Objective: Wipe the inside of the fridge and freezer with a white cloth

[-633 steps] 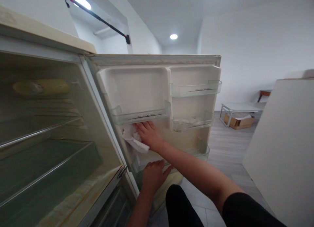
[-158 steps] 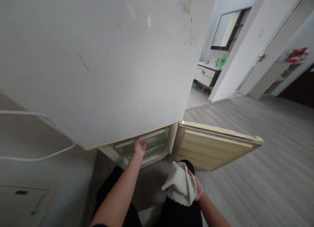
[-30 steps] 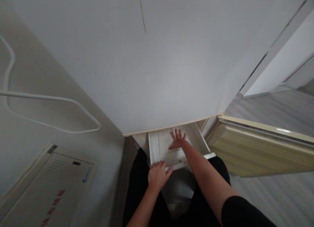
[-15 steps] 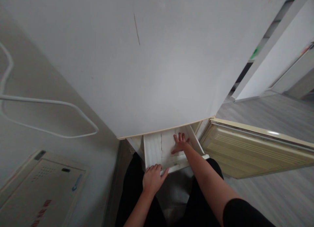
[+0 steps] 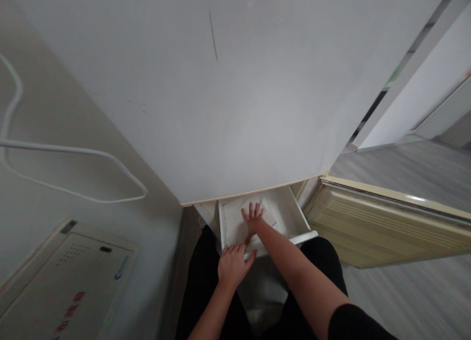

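Observation:
A white drawer (image 5: pixel 292 217) is pulled out from the bottom of the fridge, below the closed upper door (image 5: pixel 228 94). My right hand (image 5: pixel 252 217) lies flat inside it, fingers spread, pressing a white cloth (image 5: pixel 235 220) against the drawer floor. My left hand (image 5: pixel 232 265) grips the drawer's front edge with curled fingers. My dark trousers (image 5: pixel 206 291) show below, close to the drawer.
The cream lower fridge door (image 5: pixel 386 227) stands open to the right over grey wood flooring (image 5: pixel 415 300). A white cable (image 5: pixel 73 151) loops on the left wall above a white panel (image 5: pixel 66 276) with red markings.
My right hand slid from the right side of the drawer to its left-middle, and the white cloth now shows under it. My left hand kept its grip on the drawer front.

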{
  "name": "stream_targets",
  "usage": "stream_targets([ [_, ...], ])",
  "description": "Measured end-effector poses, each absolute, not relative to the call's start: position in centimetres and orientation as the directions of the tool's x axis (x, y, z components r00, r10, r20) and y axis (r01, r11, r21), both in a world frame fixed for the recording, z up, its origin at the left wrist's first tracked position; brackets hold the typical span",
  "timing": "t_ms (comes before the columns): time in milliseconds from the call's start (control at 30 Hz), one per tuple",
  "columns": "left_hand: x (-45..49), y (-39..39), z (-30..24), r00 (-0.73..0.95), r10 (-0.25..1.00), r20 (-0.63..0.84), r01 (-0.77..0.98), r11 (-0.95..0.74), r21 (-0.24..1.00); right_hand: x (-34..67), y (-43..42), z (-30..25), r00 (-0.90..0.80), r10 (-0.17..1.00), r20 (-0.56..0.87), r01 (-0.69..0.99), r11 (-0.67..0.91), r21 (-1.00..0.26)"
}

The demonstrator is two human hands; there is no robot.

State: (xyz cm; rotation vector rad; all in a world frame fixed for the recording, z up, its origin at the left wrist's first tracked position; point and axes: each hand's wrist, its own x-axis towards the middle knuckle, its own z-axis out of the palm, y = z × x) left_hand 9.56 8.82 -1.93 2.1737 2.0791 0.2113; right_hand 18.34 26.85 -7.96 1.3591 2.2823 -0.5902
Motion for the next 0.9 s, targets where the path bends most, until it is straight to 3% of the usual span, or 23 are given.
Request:
stream_targets([
  [167, 9.3, 8.7, -1.8, 0.051, 0.999, -0.013, 0.981, -0.047, 0.188, 14.3, 24.6, -8.6, -0.396, 0.68, -0.617, 0.899, 0.423, -0.112],
  [400, 9.3, 8.6, -1.6, 0.058, 0.998, 0.015, 0.981, -0.06, 0.184, 16.6, 24.6, -8.0, -0.514, 0.654, -0.554, 0.849, 0.48, -0.222],
  [900, 9.2, 8.6, -2.5, 0.058, 0.993, 0.099, 0.985, -0.073, 0.154, 17.4, 25.3, -6.2, -0.538, 0.646, -0.542, 0.839, 0.472, -0.27],
])
